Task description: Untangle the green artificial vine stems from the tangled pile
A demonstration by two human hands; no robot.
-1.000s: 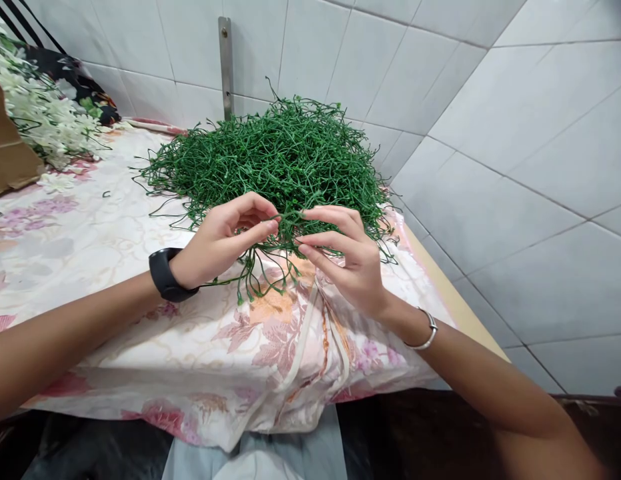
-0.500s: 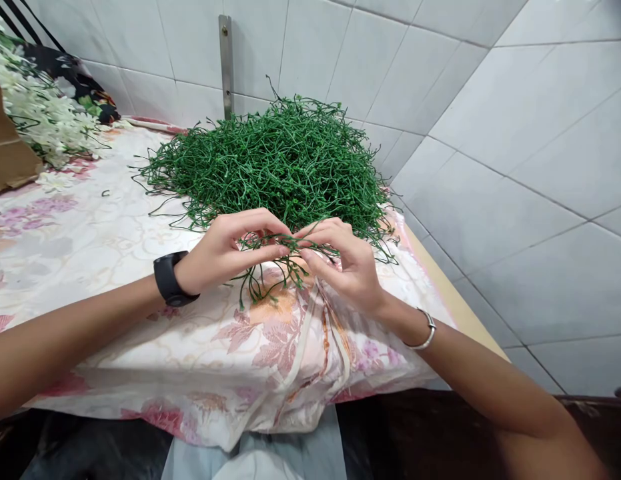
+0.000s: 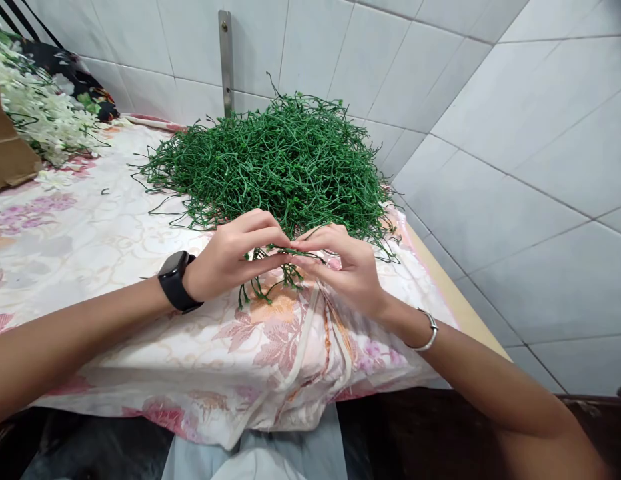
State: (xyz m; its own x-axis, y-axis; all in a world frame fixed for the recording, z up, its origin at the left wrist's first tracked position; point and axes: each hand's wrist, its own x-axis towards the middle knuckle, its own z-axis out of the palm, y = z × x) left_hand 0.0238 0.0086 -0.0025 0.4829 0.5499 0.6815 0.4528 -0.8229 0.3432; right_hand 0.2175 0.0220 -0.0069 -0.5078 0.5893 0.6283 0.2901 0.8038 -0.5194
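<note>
A large heap of thin green plastic stems (image 3: 290, 160) lies on the flowered cloth in front of the wall. Just before it, my left hand (image 3: 240, 253), with a black band at its wrist, pinches a small bunch of green stems (image 3: 260, 283), whose ends hang below the fingers. My right hand (image 3: 343, 263), with a silver bangle at its wrist, meets the left at the fingertips and pinches stems of the same bunch. The exact hold between the fingertips is partly hidden.
White artificial flowers (image 3: 50, 113) and a piece of brown cardboard (image 3: 7, 143) are at the far left. A metal strip (image 3: 225, 63) is fixed to the tiled wall. The flowered cloth (image 3: 115, 240) hangs over the table's front edge.
The fingertips of both hands have come closer together on the stems. My left wrist has turned, showing more of the band's face, and fewer stems show between the hands.
</note>
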